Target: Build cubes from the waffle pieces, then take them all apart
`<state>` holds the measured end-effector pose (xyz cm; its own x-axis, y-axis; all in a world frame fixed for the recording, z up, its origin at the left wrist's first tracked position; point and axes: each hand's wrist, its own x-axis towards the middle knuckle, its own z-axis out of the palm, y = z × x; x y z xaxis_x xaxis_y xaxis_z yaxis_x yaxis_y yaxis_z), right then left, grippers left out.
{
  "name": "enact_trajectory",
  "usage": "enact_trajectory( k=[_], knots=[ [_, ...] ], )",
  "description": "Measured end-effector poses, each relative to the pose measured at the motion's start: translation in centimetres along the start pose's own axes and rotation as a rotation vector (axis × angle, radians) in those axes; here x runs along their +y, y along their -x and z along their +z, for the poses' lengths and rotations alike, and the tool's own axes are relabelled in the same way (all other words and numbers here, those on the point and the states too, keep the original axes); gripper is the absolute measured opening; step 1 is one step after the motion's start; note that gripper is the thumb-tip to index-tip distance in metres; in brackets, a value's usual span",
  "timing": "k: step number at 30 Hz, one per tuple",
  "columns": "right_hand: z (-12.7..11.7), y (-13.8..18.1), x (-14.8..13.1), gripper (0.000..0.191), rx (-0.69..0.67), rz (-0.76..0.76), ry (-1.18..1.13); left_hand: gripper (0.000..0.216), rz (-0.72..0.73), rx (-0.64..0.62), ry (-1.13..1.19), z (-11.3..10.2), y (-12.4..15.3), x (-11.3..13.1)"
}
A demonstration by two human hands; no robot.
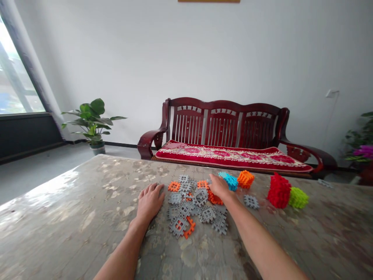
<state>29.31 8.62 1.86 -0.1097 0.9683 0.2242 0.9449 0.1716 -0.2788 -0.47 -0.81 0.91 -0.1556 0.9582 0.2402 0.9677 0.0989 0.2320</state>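
Left hand (150,199) palm down on the tabletop (116,210), fingers a bit spread, nothing visible in it; sits just beside the pile of gray interlocking tiles (185,209); pile is mid-table between the 2 hands, tiles overlapping at odd angles, a few orange tiles (190,228) mixed in; look like thin molded plastic, so probably light, stiff, hard to break; best grip is likely a pinch on the toothed rim or a fingertip through the window openings; overlapped teeth may snag and drag neighbors.

Right hand (219,188) reaches over the pile's far right side, above the red-orange tiles (215,197); fingertips partly hidden, can't tell if it's gripping anything; blue stack (230,181) right by it, contact unclear; then orange stack (245,179), 1 lone gray tile (251,201) lying flat, tall red stack (279,191), lime-green stack (298,198); stacks probably best taken by 2 opposite sides; red one looks the easiest to knock.

Room: widest stretch is left of the left hand, out to the table's left edge; far edge runs close behind blue and orange stacks, wooden bench (221,128) beyond; right forearm narrows the lane to the lone tile; near edge out of view; surface looks glossy, so tiles may slide.
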Motion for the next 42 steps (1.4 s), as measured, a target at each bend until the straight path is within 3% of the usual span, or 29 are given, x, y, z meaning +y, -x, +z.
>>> enact_trajectory(
  k=[6,13,18,22,27,34,42],
  knots=[
    [-1.0,0.2,-0.5,0.046,0.052,-0.016,-0.002,0.041,0.002,0.008,0.007,0.0,0.0,0.0],
    [-3.3,1.2,-0.9,0.023,0.168,-0.078,-0.122,0.043,0.003,-0.005,-0.007,0.0,0.0,0.0],
    [-3.6,3.5,1.1,0.029,0.317,0.009,-0.545,0.043,-0.004,0.005,-0.018,-0.2,0.1,0.3],
    [-2.7,6.8,3.9,0.04,0.194,0.163,-0.815,0.043,0.016,0.004,-0.033,-0.3,0.1,0.3],
    [-3.0,9.6,6.0,0.041,0.141,0.175,-0.566,0.044,0.01,0.006,-0.046,-0.2,0.0,0.2],
    [-3.9,10.2,5.4,0.063,0.093,-0.007,-0.347,0.043,0.021,0.016,-0.046,0.3,-0.2,-0.2],
    [-4.3,10.8,4.5,0.049,0.078,-0.057,-0.178,0.045,0.021,0.004,-0.062,0.3,-0.3,-0.3]
  ],
)
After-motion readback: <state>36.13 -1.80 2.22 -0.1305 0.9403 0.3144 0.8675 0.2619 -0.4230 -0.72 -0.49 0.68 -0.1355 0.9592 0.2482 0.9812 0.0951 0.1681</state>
